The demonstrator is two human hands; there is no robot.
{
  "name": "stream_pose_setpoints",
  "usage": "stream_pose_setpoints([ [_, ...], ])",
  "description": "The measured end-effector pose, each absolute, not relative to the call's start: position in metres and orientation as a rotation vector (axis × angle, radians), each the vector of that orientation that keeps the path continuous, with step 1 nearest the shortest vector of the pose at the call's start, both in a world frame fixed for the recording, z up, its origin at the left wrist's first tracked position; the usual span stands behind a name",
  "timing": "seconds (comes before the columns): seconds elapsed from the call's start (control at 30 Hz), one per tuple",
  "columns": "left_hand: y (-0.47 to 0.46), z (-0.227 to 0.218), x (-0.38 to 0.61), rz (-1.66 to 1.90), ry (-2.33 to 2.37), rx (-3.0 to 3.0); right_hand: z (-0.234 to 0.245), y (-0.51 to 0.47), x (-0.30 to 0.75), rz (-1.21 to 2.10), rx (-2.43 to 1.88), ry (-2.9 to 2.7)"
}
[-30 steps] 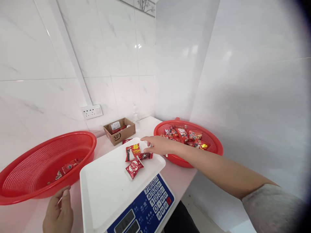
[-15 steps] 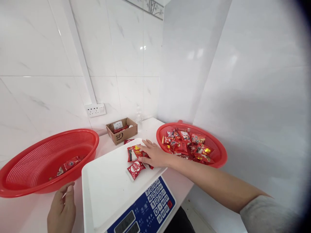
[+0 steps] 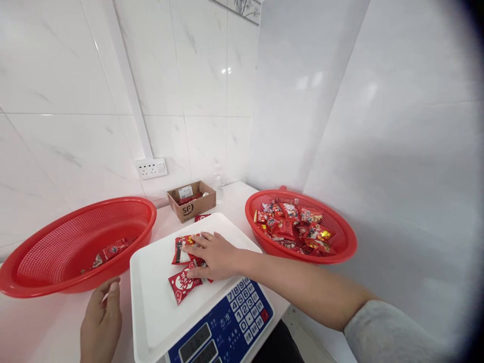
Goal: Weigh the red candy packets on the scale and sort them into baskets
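My right hand lies palm down on the white pan of a weighing scale, its spread fingers pressing on red candy packets. One packet pokes out by the fingertips and another by the thumb. My left hand rests on the counter at the scale's left edge, fingers loosely curled, holding nothing, just below the rim of the left red basket. That basket holds a few red packets. The right red basket holds several packets.
A small open cardboard box stands at the back near a clear bottle and a wall socket. One red packet lies on the counter behind the scale. White tiled walls close in at the back and right.
My right hand has dropped flat onto the packets and slid them leftward and nearer across the scale pan. My left hand has stayed put by the scale's edge.
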State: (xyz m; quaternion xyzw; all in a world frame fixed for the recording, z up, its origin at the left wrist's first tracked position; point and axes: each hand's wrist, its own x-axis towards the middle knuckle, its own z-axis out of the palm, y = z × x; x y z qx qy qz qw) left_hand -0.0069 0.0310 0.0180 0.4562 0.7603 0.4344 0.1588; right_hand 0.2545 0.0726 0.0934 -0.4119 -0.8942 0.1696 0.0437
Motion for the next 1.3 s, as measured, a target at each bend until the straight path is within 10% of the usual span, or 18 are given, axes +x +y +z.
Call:
stream_pose_setpoints([
  [0.33, 0.028, 0.021, -0.005, 1.328, 2.132, 1.263, 0.099, 0.068, 0.293, 0.523, -1.205, -2.249],
  [0.73, 0.029, 0.011, -0.002, 1.419, 1.984, 1.302, -0.031, -0.005, 0.371, 0.189, -1.451, -1.167],
  [1.3, 0.021, 0.01, 0.005, 1.529, 1.7, 1.451, -0.043, 0.017, 0.36, 0.547, -1.479, -1.498],
])
